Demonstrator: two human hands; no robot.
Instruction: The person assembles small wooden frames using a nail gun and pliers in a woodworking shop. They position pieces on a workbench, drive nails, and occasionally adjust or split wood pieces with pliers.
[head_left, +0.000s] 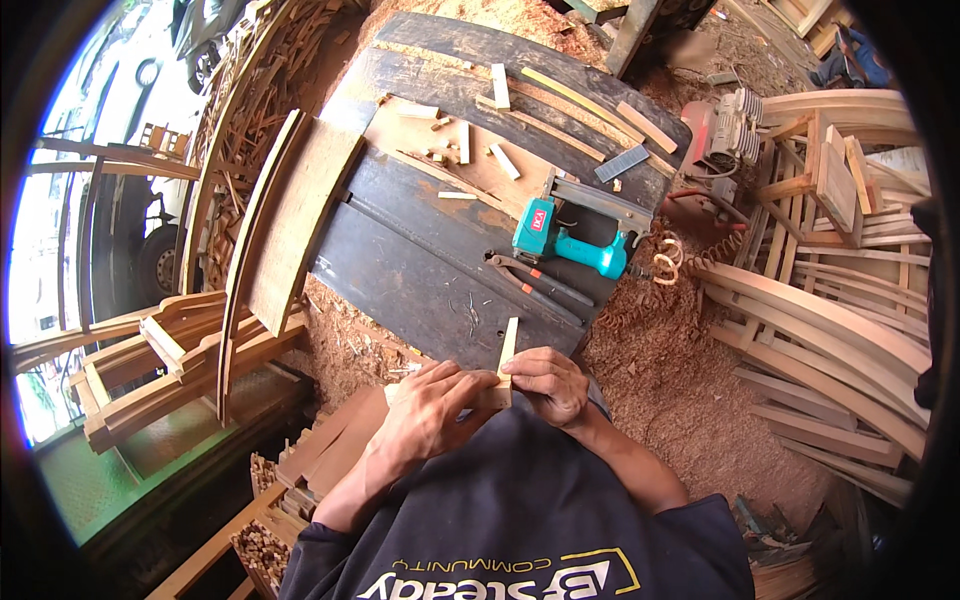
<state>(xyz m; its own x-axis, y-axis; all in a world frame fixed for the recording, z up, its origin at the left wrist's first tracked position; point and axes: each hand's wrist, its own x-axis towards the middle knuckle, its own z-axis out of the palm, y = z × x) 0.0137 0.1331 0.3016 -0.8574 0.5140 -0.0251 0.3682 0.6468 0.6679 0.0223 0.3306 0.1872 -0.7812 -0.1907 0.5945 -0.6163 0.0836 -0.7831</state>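
Close to my body, at the near edge of a dark worktable point(400, 310), both hands hold small pieces of wood. My left hand point(432, 408) is closed around a short wooden block point(492, 398), its fingertips at the block's top. My right hand point(546, 384) pinches a thin pale wooden strip point(510, 338) that stands out from the block toward the table. Whether strip and block are joined, I cannot tell. Beyond the hands lie a pair of pincers point(540, 285) and a teal nail gun point(582, 250). Several loose nails or staples point(468, 308) are scattered nearby.
A thin board point(490, 180) on the table carries small offcuts point(504, 161). A grey-blue strip of fasteners point(622, 163) lies farther back. To the right stand a red compressor point(715, 140) with a coiled hose point(668, 260) and stacked curved timber point(820, 320). Sawdust point(650, 370) covers the floor.
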